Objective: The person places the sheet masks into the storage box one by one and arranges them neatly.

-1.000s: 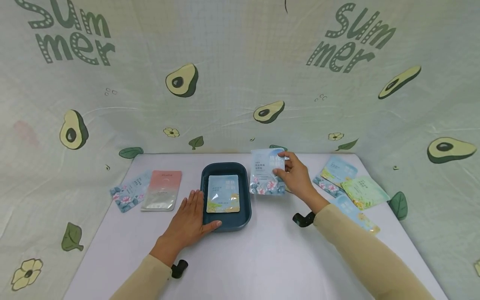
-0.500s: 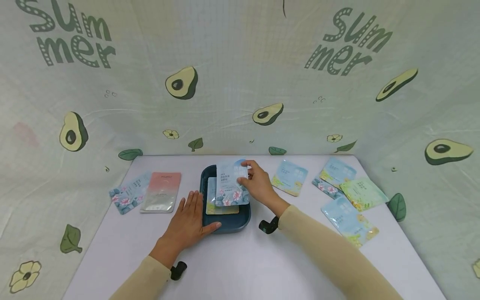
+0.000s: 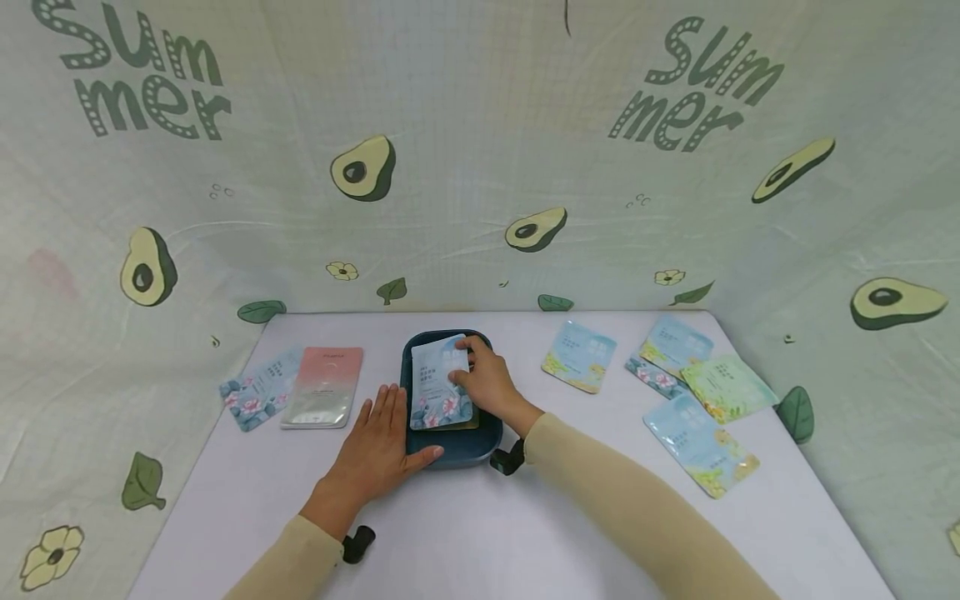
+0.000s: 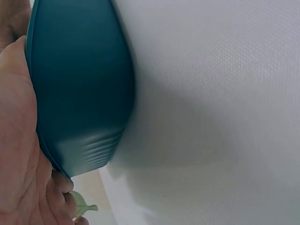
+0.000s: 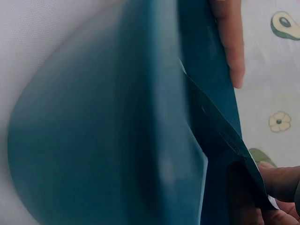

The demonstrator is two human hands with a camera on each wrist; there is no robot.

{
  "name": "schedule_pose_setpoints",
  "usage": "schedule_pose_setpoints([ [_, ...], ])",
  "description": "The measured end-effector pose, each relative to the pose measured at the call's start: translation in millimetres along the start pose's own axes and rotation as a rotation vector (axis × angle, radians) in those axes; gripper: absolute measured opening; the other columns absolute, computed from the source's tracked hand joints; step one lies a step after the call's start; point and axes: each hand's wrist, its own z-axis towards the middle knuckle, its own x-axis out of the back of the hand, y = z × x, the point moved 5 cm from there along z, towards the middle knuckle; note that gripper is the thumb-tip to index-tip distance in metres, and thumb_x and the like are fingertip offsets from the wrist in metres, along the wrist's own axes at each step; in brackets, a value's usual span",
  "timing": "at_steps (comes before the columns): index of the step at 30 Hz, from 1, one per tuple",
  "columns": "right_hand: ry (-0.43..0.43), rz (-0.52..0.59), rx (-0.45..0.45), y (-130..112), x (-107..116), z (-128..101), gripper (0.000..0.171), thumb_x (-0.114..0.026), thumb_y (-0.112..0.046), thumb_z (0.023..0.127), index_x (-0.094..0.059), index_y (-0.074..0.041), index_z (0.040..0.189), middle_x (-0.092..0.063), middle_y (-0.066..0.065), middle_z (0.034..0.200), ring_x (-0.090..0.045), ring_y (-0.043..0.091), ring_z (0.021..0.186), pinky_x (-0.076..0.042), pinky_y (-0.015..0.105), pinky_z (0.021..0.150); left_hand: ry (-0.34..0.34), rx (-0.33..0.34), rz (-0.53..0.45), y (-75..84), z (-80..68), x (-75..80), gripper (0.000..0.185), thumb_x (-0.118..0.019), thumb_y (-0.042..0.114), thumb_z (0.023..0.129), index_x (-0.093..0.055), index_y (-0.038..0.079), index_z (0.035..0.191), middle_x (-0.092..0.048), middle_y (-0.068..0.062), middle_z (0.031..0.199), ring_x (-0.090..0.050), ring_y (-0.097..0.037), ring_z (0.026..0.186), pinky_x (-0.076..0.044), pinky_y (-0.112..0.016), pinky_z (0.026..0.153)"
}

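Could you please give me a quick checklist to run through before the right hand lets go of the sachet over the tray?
1. Flat blue flower-printed sachet over the dark teal plastic tray: ok.
2. Right hand holds the sachet at its upper right edge: ok.
3. Sachet lying flat on the yellow-printed sachet beneath: cannot tell; the right wrist view shows its edge raised.
4. Left hand flat on the white table, thumb against the tray's near left rim: ok.
5. Sachet within the tray's rim: ok, as far as the head view shows.
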Motion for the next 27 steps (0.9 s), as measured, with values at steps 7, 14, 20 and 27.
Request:
schedule_pose_setpoints([
  [7,0.011,-0.037,0.008,-2,-4,1,0.048,-0.077,-0.013,0.097,-0.058,-0.009,0.141,-0.072,0.019,0.117,-0.069,0.021,0.086,-0.057,0.036,0.073,0.001,0.0,-0.001,0.3,-0.5,0.4,0.12,-0.05,0.082,0.094,-0.015,-0.008,0.165,-0.018,-0.026,0.174,-0.011,-0.043,0.163,-0.014,-0.061,0.131],
  [14,-0.021,-0.045,0.009,-4,-5,2,0.045,-0.074,-0.012,0.099,-0.058,-0.009,0.141,-0.073,0.021,0.126,-0.074,0.029,0.103,-0.062,0.043,0.083,0.014,-0.001,-0.022,0.6,-1.9,2.4,0.118,-0.052,0.079,0.095,-0.017,-0.009,0.164,-0.019,-0.026,0.173,-0.012,-0.044,0.163,-0.015,-0.061,0.13],
  [20,-0.104,-0.155,0.043,-8,-3,4,0.051,-0.074,-0.01,0.099,-0.055,-0.008,0.146,-0.074,0.021,0.125,-0.075,0.03,0.107,-0.062,0.044,0.086,0.03,-0.003,-0.021,-0.7,-1.8,2.1,0.118,-0.053,0.079,0.094,-0.019,-0.009,0.164,-0.02,-0.026,0.173,-0.013,-0.044,0.162,-0.016,-0.062,0.13],
  [27,0.023,-0.366,0.142,-6,20,3,0.054,-0.075,-0.02,0.1,-0.054,-0.007,0.149,-0.074,0.017,0.126,-0.076,0.023,0.095,-0.062,0.04,0.08,0.023,-0.001,-0.023,-0.3,-1.2,0.9,0.12,-0.05,0.083,0.093,-0.018,-0.008,0.165,-0.02,-0.026,0.173,-0.013,-0.043,0.163,-0.016,-0.061,0.13],
])
